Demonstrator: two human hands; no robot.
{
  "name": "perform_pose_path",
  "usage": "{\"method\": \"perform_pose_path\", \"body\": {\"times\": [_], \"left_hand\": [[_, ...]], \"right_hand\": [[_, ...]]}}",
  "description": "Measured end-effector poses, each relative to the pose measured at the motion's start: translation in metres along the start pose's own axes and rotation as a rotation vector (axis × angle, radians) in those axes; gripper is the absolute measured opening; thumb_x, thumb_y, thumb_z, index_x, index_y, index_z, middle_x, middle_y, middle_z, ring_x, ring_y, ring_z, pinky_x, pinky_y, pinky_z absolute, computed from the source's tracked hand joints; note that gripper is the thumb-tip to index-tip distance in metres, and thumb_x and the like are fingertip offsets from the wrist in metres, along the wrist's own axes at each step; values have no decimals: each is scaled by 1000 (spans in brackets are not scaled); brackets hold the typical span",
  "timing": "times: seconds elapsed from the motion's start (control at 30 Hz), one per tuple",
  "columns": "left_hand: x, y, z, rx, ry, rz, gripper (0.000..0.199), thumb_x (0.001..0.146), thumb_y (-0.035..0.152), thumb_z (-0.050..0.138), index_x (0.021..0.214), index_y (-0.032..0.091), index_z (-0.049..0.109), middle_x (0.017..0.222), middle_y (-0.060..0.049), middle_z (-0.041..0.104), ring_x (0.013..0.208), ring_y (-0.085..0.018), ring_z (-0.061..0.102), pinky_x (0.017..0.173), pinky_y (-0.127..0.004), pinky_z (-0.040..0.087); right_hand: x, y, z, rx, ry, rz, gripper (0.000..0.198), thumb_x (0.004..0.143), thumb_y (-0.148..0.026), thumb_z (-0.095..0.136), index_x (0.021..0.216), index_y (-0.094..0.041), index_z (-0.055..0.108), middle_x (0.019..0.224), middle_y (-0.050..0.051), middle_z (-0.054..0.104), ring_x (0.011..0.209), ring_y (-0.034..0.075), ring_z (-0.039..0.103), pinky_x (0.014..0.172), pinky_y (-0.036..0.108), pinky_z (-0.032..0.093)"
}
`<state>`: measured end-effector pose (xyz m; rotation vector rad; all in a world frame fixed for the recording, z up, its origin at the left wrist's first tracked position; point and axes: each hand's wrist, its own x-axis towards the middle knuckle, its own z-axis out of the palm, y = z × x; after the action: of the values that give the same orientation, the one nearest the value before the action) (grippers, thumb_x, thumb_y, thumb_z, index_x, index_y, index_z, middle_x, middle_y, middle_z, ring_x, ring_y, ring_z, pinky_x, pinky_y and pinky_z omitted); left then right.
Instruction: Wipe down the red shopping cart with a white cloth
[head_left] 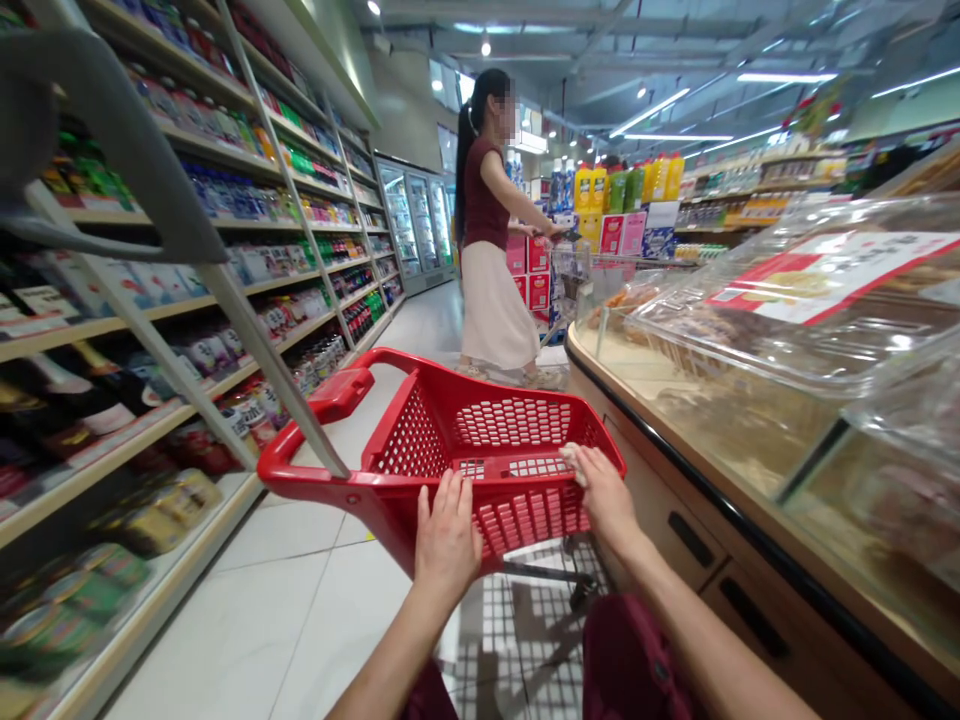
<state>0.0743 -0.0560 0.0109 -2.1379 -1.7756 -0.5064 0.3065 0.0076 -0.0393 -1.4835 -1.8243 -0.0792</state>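
Observation:
A red plastic shopping cart (517, 400) stands in front of me, its perforated basket seen from the side. My left hand (448, 525) rests against the near side of the basket, fingers stretched out over the rim. At the basket's right end, my right hand (604, 495) bends over the same rim. Its fingers press a crumpled white cloth (572, 458), or perhaps a tissue, against the red plastic. A grey metal bar (277, 380) rises from the cart's left end to a grey plastic handle (165, 160).
Shelves (195, 300) of bottles and cans line the left. To the right, a glass-edged counter (600, 345) holds clear food boxes (795, 300). Beyond my cart, a person (491, 220) walks with a metal cart (574, 270) near stacked drink boxes. White floor tiles (277, 590) lie below.

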Motion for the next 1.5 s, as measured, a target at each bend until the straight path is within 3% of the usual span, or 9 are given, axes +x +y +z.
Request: {"method": "perform_pose_path", "body": {"times": [0.1,0.3,0.53,0.77,0.97,1.2,1.27,1.4,1.5], "left_hand": [[0,2,1,-6,11,-12,51,70,19,43,120,8,45,130,-11,43,123,-24,33,103,-45,21],[0,2,2,-15,30,6,52,69,19,43,120,9,45,129,-10,44,123,-23,34,103,-44,20],[-4,6,3,-34,33,-5,53,69,19,44,121,9,44,129,-10,44,123,-23,33,104,-44,19],[-5,8,1,-18,31,5,52,69,17,43,121,9,44,129,-10,44,123,-23,34,103,-45,21],[-7,7,1,-2,44,11,53,68,17,42,121,11,44,130,-10,43,123,-23,33,103,-45,20],[-5,7,0,-12,28,11,54,69,17,41,122,10,43,131,-10,41,124,-22,32,104,-46,19],[-6,6,1,-16,24,14,54,69,17,41,123,10,43,132,-9,41,124,-22,32,104,-47,18],[-7,6,4,-18,55,15,55,68,18,44,123,10,43,131,-10,41,124,-23,32,104,-46,19],[-7,7,6,-9,61,8,55,68,19,44,122,10,43,130,-11,42,124,-24,32,104,-45,20]], "right_hand": [[0,7,-1,-14,55,68,59,67,3,32,119,-17,50,119,8,54,117,21,41,99,44,34],[-9,-55,14,127,-53,-239,63,67,5,29,124,-15,44,128,6,45,124,17,32,102,39,31],[6,8,-7,-1,81,66,58,67,3,32,117,-19,52,117,6,56,114,18,44,99,41,35],[-11,-54,16,93,-31,-237,58,69,3,31,121,-14,47,125,7,49,123,17,33,102,39,32],[8,-4,-7,-22,17,84,53,70,2,31,114,-15,55,117,9,55,115,20,44,98,41,35],[-6,-43,13,88,-48,-182,60,64,4,33,118,-14,51,122,7,51,120,17,38,101,38,32],[-1,-32,4,112,-25,-110,60,63,3,32,115,-17,53,119,5,54,116,16,42,100,37,33],[10,15,-19,129,220,187,51,69,-5,34,116,-16,52,117,7,55,110,18,48,96,36,37],[4,29,-18,123,196,155,53,71,-7,34,121,-15,46,122,8,51,114,18,44,98,38,34]]}}
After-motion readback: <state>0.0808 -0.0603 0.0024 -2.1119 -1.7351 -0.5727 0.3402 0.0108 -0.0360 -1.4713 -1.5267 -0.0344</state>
